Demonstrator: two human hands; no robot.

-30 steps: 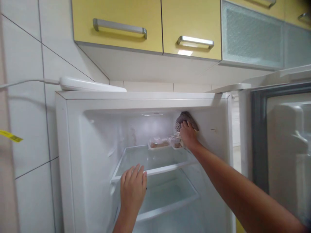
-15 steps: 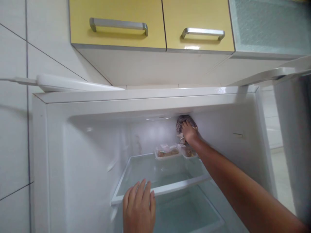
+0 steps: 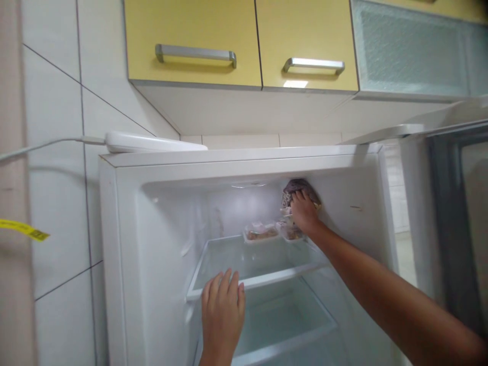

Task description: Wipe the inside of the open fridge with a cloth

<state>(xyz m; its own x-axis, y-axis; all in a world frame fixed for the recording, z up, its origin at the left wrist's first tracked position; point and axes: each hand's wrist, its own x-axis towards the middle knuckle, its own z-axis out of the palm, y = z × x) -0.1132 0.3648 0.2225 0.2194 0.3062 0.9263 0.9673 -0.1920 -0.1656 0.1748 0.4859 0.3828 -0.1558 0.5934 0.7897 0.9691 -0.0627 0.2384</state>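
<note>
My right hand [image 3: 304, 211] is deep inside the open fridge, at the back right. Its fingers are bent around a dark, patterned bundle [image 3: 308, 187], a cloth or bag, pressed near the ceiling of the compartment. Below it, two clear food trays, a left tray [image 3: 261, 233] and a right tray [image 3: 292, 232], sit at the back of the upper glass shelf [image 3: 236, 260]. The right tray is partly hidden by my right hand. My left hand [image 3: 223, 310] is open, fingers stretched, at the front edge of that shelf; the palm is hidden.
A lower glass shelf [image 3: 274, 320] lies beneath. The fridge door [image 3: 427, 213] stands open at the right. On the fridge top [image 3: 244, 155] is a white device [image 3: 152, 143] with a cable. Yellow cabinets [image 3: 190, 25] hang above. A yellow tag [image 3: 25, 229] shows at far left.
My viewpoint has shifted, showing more wall on the left. My right hand stays on the patterned bundle, which looks slightly shifted in shape. My left hand remains at the shelf edge.
</note>
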